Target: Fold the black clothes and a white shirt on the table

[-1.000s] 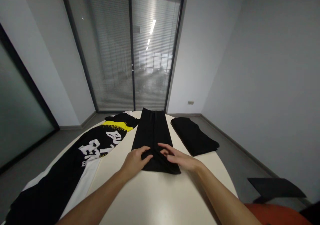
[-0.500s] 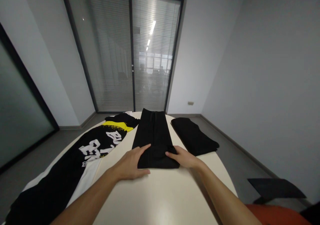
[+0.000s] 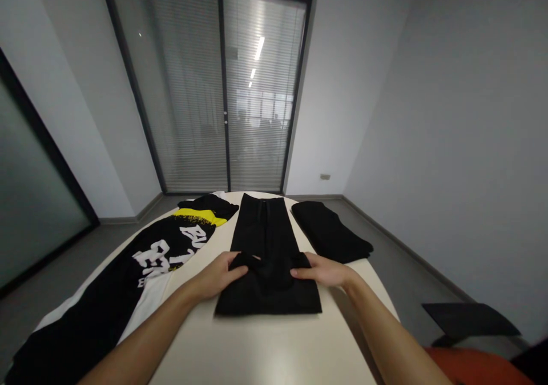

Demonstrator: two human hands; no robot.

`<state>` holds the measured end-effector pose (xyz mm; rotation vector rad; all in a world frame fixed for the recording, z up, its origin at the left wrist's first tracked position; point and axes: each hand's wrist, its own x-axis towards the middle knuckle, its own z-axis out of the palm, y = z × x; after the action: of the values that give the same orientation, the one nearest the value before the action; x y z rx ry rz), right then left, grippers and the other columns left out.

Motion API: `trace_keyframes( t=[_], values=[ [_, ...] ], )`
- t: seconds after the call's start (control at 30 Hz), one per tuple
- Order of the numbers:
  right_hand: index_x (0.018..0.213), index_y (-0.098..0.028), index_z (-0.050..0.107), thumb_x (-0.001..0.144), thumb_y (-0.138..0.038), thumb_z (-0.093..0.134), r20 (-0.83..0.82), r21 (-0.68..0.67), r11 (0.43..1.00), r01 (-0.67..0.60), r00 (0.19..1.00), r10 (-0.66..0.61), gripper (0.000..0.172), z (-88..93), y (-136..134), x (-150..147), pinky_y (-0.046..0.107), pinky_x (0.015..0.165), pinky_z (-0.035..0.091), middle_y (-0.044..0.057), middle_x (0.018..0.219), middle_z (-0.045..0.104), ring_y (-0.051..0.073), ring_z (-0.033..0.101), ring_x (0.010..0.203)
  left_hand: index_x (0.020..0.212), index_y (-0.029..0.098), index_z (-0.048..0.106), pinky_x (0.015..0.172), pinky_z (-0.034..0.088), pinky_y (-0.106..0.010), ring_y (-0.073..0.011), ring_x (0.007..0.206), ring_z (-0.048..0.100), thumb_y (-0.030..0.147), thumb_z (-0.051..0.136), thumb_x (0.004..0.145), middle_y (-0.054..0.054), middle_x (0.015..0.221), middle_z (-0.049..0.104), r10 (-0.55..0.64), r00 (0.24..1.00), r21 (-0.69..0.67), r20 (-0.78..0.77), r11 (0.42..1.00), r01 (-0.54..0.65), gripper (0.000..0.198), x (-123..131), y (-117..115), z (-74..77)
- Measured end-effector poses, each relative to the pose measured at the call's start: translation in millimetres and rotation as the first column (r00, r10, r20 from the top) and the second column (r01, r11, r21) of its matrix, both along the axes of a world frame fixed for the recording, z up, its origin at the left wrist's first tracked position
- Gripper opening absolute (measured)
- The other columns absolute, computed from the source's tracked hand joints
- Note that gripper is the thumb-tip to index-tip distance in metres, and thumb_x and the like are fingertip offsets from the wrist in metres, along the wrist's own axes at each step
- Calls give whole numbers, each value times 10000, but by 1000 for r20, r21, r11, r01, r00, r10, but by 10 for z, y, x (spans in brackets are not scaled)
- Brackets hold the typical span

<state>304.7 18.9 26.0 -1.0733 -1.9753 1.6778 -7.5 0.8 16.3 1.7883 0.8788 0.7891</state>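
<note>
A folded black garment lies lengthwise on the pale table in front of me; its exact kind is unclear. Its nearer part is rumpled where I grip it, and its near edge lies flat toward me. My left hand pinches the left side of the cloth, thumb on top and fingers partly hidden in the fabric. On the opposite side, my right hand holds the cloth the same way, its thumb pointing inward.
A black, white and yellow printed garment is spread along the left of the round table. Another folded black garment rests on the right. A dark chair part and something red stand at lower right.
The middle garment's near edge now reaches closer to me, and its far end looks slightly nearer. My left hand has gone from lying spread over the cloth to pinching it.
</note>
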Motion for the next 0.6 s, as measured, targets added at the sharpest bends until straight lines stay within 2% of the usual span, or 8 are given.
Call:
trace_keyframes(
  t=[0.07,0.13,0.23,0.3,0.4,0.5,0.6],
  values=[
    [1135,-156,708,811,-561,704,-116,95,985,142,985,-131,519,-35,46,-41,410,1000,482,71,1105,724,256,645,1060,1243,176,671,1099,406,-420,-286,1211,603,451,601,889,-81,1250,697,169,984,69,62,983,-173,454,-7,72,-78],
    [1153,-154,701,829,-581,677,-196,160,950,269,952,-236,537,-105,106,-81,435,1024,466,87,1125,720,271,633,1102,1309,180,626,1121,382,-448,-298,1241,583,480,609,883,-95,1293,673,288,955,139,62,946,-294,522,-23,139,-172],
    [1142,-129,700,810,-599,689,-204,160,938,309,940,-275,575,-219,182,-108,455,1024,469,105,1101,726,284,637,1101,1348,204,596,1126,373,-458,-299,1250,577,460,649,854,-96,1335,646,349,936,209,-36,919,-335,559,-64,201,-289],
    [1131,-114,697,794,-595,708,-172,110,952,286,949,-265,588,-251,198,-98,455,1006,483,104,1062,734,282,651,1071,1281,218,647,1093,407,-438,-289,1200,611,429,634,860,-83,1284,679,335,934,214,-123,928,-304,471,-92,221,-326],
    [1116,-114,702,784,-573,725,-107,33,977,209,973,-204,567,-201,160,-55,443,974,504,88,1025,738,272,664,1029,1110,230,729,1007,461,-395,-268,1080,663,387,569,889,-54,1134,743,278,933,198,-230,952,-235,315,-120,218,-318],
    [1055,-131,722,779,-527,745,-9,-29,997,70,997,-71,483,-99,90,-6,397,938,511,61,1003,737,244,669,970,1002,222,753,903,494,-343,-244,978,687,367,565,874,-30,1021,765,148,940,125,-307,986,-114,270,-122,162,-254],
    [967,-142,729,776,-475,758,74,-43,997,-62,995,65,384,-31,46,29,319,840,510,24,915,725,195,654,855,934,200,753,821,501,-301,-226,907,696,333,585,843,-24,947,768,18,947,21,-321,1000,-12,233,-89,75,-159]
  ],
)
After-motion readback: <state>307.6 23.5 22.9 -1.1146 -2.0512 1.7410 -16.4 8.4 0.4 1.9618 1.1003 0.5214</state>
